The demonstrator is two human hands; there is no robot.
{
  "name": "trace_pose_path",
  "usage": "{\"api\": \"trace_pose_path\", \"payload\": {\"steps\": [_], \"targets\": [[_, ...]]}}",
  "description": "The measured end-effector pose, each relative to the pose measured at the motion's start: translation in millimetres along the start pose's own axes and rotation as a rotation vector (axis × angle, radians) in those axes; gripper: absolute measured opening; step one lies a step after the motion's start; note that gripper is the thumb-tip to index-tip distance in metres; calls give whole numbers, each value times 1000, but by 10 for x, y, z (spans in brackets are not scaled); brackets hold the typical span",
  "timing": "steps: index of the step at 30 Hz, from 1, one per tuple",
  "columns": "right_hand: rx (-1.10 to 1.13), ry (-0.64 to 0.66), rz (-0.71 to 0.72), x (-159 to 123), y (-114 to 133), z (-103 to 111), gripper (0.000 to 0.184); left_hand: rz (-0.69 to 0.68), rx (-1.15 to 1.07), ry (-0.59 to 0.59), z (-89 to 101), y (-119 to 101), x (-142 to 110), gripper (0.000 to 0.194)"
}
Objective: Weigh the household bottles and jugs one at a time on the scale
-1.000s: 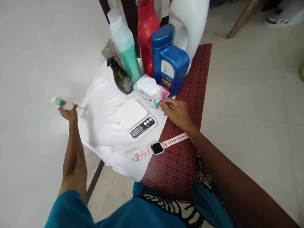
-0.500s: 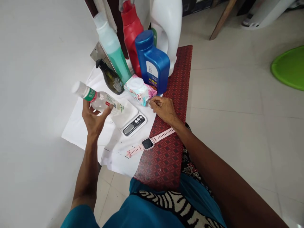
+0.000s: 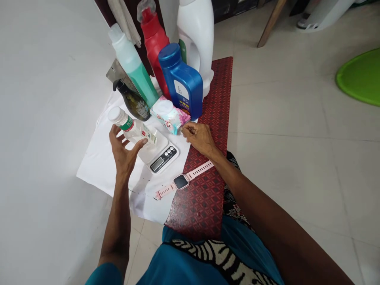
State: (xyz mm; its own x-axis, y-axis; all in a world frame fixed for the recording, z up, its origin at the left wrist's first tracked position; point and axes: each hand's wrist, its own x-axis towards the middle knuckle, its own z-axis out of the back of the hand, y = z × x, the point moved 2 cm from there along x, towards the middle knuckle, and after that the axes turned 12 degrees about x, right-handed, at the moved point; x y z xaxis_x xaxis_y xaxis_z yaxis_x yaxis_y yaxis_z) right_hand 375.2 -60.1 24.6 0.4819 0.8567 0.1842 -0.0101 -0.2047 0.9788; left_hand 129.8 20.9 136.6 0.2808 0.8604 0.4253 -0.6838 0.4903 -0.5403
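Note:
A clear plastic bottle (image 3: 135,131) with a white cap and a green-and-red label stands on a white kitchen scale (image 3: 164,158). My left hand (image 3: 124,152) is spread around its near side, thumb and fingers apart; whether they still touch it is hard to see. Beside a packet of wet wipes (image 3: 170,113), my right hand (image 3: 199,136) rests with its fingers curled into a pinch near the packet's corner. Anything between those fingertips is too small to make out. A pink-strapped smartwatch (image 3: 181,181) lies in front of the scale.
Behind the wipes are a dark pump bottle (image 3: 135,101), a green-liquid bottle (image 3: 138,73), a red bottle (image 3: 156,49), a blue bottle (image 3: 187,85) and a white jug (image 3: 197,27). White paper (image 3: 97,158) partly covers the red patterned tabletop (image 3: 197,206). A wall is at left.
My left hand has lowered the bottle onto the scale, and its fingers look looser around it. My right hand stays by the wipes. The whole view has shifted slightly.

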Motion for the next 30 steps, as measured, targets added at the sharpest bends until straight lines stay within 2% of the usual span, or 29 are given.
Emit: {"api": "trace_pose_path", "payload": {"steps": [2, 4, 6, 8, 10, 14, 17, 20, 23, 25, 27, 30], "targets": [[-1, 0, -6, 2, 0, 2, 22, 38, -28, -86, 58, 68, -62, 88], [-2, -3, -8, 5, 0, 3, 21, 112, -32, -201, 107, 162, -126, 75], [-4, -4, -5, 8, 4, 1, 21, 193, 19, -307, 127, 237, -187, 64], [-7, -3, -3, 8, 12, 0, 22, 225, 103, -369, 104, 248, -235, 63], [-10, -3, -1, 8, 19, -1, 22, 185, 168, -358, 32, 187, -260, 71], [-14, -5, 10, 11, 21, 0, 23, 92, 190, -234, -184, -14, -248, 91], [-22, -2, 31, 21, 25, 6, 23, 174, 161, -142, -292, -75, -206, 70], [-31, 6, 44, 28, 37, 15, 22, 253, 72, -119, -287, 17, -116, 51], [-29, 21, 40, 32, 44, 14, 21, 287, 66, -238, -185, 287, 123, 49], [-35, 22, 48, 34, 45, 7, 21, 331, 115, -301, -123, 538, 397, 50], [-59, 11, 68, 38, 46, 2, 20, 364, 125, -299, -110, 788, 739, 50], [-86, -1, 89, 42, 49, -1, 20, 357, 145, -243, -198, 1058, 1259, 50]]}}
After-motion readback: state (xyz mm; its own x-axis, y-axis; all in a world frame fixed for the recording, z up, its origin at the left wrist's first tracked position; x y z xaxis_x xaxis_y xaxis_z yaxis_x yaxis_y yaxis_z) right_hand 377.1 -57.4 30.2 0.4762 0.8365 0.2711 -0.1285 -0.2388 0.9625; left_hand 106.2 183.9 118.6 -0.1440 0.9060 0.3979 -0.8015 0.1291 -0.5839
